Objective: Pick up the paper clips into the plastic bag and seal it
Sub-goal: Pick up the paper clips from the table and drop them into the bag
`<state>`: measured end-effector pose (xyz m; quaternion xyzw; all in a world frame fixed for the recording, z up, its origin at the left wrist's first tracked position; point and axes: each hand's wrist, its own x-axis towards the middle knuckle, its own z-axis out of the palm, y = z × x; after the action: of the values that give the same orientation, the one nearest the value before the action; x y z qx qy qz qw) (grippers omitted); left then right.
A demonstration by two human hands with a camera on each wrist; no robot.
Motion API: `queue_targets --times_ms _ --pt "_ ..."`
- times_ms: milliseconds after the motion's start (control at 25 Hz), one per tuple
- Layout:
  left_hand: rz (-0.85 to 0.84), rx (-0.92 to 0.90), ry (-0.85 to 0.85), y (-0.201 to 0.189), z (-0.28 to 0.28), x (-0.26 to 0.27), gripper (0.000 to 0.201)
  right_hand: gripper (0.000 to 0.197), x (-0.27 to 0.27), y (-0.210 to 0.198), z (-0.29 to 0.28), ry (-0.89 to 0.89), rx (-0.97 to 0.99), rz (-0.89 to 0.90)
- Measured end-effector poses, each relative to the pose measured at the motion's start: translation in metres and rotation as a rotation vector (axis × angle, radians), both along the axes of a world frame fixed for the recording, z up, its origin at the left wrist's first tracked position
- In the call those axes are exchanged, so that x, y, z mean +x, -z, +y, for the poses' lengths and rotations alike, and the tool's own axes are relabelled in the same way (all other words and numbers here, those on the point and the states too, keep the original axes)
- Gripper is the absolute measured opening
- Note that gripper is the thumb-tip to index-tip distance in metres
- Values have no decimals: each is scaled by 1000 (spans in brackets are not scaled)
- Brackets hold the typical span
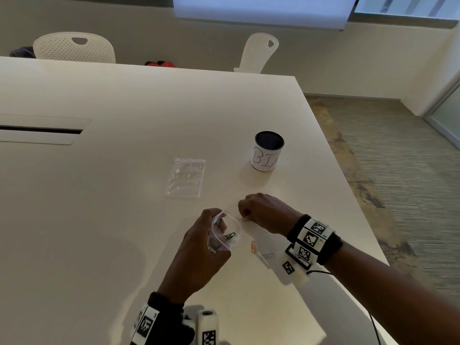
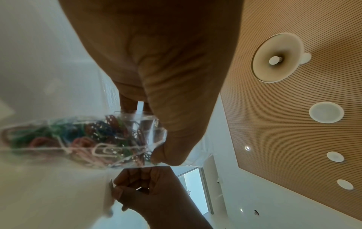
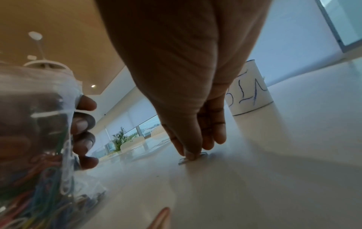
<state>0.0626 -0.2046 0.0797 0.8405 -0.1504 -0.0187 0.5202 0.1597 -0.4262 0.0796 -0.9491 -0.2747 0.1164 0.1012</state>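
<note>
My left hand (image 1: 211, 235) holds a clear plastic bag (image 1: 227, 236) just above the table, mouth open toward the right. Several coloured paper clips (image 2: 82, 139) fill the bag's bottom. My right hand (image 1: 245, 214) is down on the table just right of the bag's mouth, thumb and forefinger (image 3: 191, 152) pinching a silver paper clip (image 3: 192, 157) that lies flat on the surface. An orange paper clip (image 1: 253, 246) lies on the table below the right hand, and a silver one (image 1: 267, 255) lies beside it near my right wrist.
A second, empty clear bag (image 1: 186, 176) lies flat farther back on the white table (image 1: 112, 195). A white cup marked BIN (image 1: 267, 153) stands behind the right hand. The table's right edge (image 1: 348, 195) runs close by; chairs stand at the far side.
</note>
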Motion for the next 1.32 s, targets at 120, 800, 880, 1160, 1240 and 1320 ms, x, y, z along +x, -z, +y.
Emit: queue_targets --times_ms 120,800,880,1160,1240,1320 --pt "4 4 4 -1 -1 0 63 13 -6 -2 -1 90 26 82" --pt "54 18 -4 -3 -8 0 59 9 -81 -75 23 176 690 -62" --pt "51 7 3 -4 -7 -1 60 8 -75 -69 10 252 727 -78" --pt "40 29 -11 -3 -7 -2 61 21 -80 -3 -3 389 207 61" --pt "42 35 -16 -3 -7 -2 62 15 -84 2 6 404 202 13" --pt "45 38 -18 -3 -7 -2 62 14 -85 3 14 416 198 -1"
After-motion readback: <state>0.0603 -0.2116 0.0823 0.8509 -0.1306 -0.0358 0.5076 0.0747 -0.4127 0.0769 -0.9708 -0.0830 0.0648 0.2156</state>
